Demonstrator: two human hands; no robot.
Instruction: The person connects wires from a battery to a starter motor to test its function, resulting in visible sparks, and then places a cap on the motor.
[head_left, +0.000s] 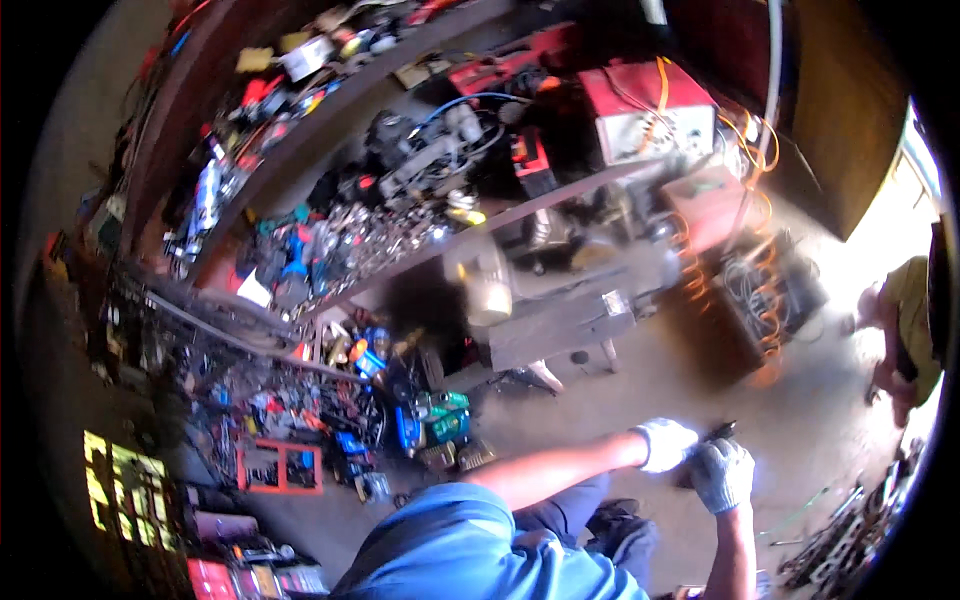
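Note:
My left hand [667, 445], in a white work glove, reaches in from the left with its fingers toward my right hand. Glare and blur hide its fingertips, but they look curled in. My right hand [723, 475], in a greyish glove, is closed around a small dark object [722, 431] whose end sticks out above the fingers. Its kind is too blurred to make out. Both hands are close together, low over the concrete floor [590, 420] and right of my legs.
A red-and-white machine [655, 115] stands on a rack of tools and parts. Coiled orange hoses [768, 300] hang beside a box of cables [745, 300]. A dark metal bench [560, 330] stands ahead. Metal pieces [850, 540] lie at right, near another person's legs [905, 340].

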